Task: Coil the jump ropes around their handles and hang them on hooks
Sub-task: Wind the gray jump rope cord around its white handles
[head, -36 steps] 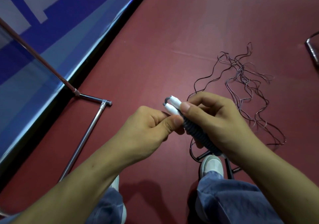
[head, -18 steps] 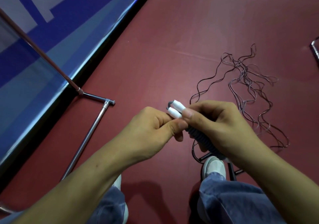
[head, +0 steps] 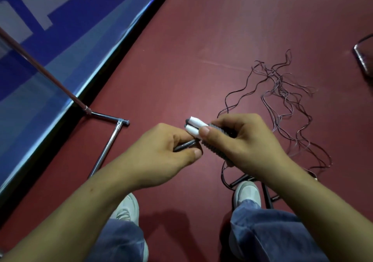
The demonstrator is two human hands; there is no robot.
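Red floor (head: 222, 29), metal rack base (head: 105, 148), tangled ropes (head: 282, 88) well right of base, left shoe (head: 126, 209) and right shoe (head: 247, 193) nearer than base

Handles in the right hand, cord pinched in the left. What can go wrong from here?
1. The left hand only pinches the cord; a slip could let the coil on the handles, gripped by the right hand, spring loose.
2. The loose ropes lie tangled on the floor beside the right shoe; a step might snag them.
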